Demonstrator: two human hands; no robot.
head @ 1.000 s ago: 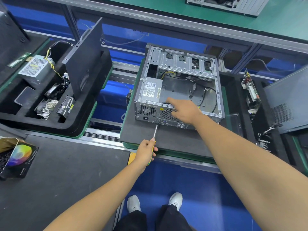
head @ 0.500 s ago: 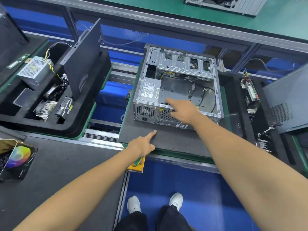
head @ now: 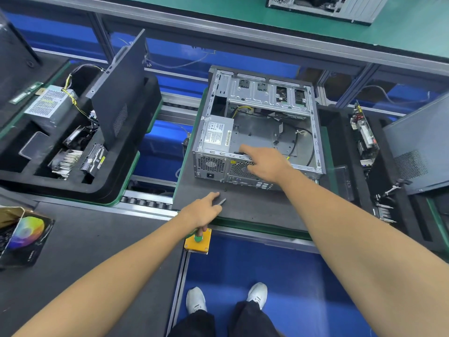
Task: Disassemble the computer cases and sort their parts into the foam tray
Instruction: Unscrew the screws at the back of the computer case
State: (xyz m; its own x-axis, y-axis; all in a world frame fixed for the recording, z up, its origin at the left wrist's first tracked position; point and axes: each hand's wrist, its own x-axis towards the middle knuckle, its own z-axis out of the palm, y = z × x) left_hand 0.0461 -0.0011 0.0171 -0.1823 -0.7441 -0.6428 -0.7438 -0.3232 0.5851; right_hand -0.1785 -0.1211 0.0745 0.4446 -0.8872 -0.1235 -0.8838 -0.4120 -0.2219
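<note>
An open silver computer case [head: 269, 98] lies on a grey foam pad [head: 243, 210], its power supply [head: 216, 135] still inside at the near left corner. My right hand [head: 264, 164] rests on the case's near rear rim above the fan grille, index finger stretched out. My left hand [head: 201, 212] sits low on the pad in front of the case and grips a screwdriver [head: 222, 201]; only the metal tip shows past the fingers. A small dark screw [head: 224, 190] lies on the pad just beyond the tip.
The left black foam tray [head: 116, 190] holds a power supply [head: 48, 105], heat sink [head: 64, 161], drive [head: 93, 159] and an upright side panel [head: 119, 93]. At right stand a circuit board [head: 364, 135] and another panel [head: 418, 142]. A yellow button box [head: 198, 243] sits below my left hand.
My left hand has lowered the screwdriver from the case's rear face to the pad, the shaft now lying nearly flat. My right hand stays on the case rim.
</note>
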